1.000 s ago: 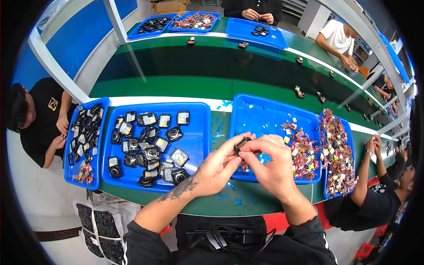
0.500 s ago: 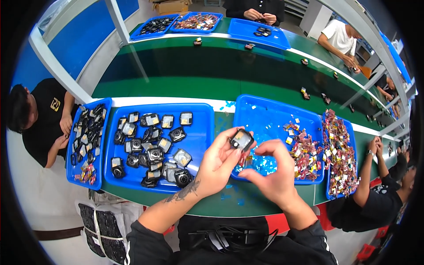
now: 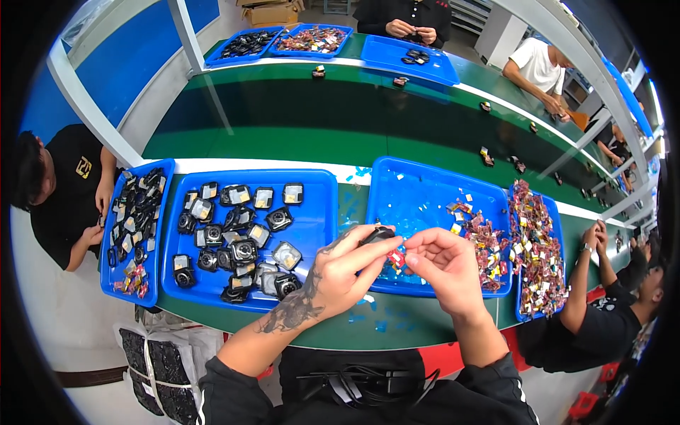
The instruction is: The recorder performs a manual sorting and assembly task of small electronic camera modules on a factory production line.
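Note:
Over the near edge of the middle right blue tray [image 3: 375,177], my left hand [image 3: 343,269] is closed round a small black camera-like housing [image 3: 380,234], mostly covered by its fingers. A small red and white part [image 3: 397,259] shows just under the housing, between my hands. My right hand [image 3: 453,273] is beside it, thumb and forefinger brought together in a pinch; what lies between the tips is too small to make out. To the left, another blue tray [image 3: 322,212] bears several similar black housings [image 3: 244,251], some with round lenses, others showing pale squares.
Bits of blue film lie in the tray under my hands, with red wired parts [image 3: 489,241] on its right side. Narrower filled trays [image 3: 170,177] [image 3: 556,212] flank both sides. Beyond runs a green conveyor [image 3: 283,134] carrying small assemblies. Co-workers sit left, right and opposite.
My left hand has turned over, so the housing's pale face no longer shows. My right thumb and forefinger have come from wide apart to a pinch next to the red part.

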`<state>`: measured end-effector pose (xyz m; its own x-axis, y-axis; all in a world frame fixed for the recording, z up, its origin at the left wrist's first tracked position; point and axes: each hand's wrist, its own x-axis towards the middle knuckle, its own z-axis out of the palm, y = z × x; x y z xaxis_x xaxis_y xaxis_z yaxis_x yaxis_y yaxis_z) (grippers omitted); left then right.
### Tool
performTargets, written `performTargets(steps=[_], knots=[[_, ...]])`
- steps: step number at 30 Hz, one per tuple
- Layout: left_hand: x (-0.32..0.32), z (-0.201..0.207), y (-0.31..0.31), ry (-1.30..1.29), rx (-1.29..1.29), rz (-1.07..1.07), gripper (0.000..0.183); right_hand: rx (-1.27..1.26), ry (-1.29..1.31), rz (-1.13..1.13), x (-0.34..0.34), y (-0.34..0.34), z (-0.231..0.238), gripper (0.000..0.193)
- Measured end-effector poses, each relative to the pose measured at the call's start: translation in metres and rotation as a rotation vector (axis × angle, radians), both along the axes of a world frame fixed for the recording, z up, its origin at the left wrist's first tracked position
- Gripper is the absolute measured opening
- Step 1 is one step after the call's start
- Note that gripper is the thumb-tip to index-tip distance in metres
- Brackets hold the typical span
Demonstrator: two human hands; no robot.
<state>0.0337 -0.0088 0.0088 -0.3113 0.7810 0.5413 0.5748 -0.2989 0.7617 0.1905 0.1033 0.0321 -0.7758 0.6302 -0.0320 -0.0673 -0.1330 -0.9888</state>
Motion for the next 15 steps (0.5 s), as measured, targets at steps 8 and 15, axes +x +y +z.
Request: performTargets(steps=[8,15], knots=[[0.002,-0.005,0.003,0.185,0.059,0.043,0.029,0.127,-0.143,-0.032,0.001,0.000,-0.004,0.013],[-0.005,-0.018,0.004,-0.605,-0.396,-0.257,0.014,0.920,-0.171,-0.107,-0.002,-0.001,-0.008,0.008]])
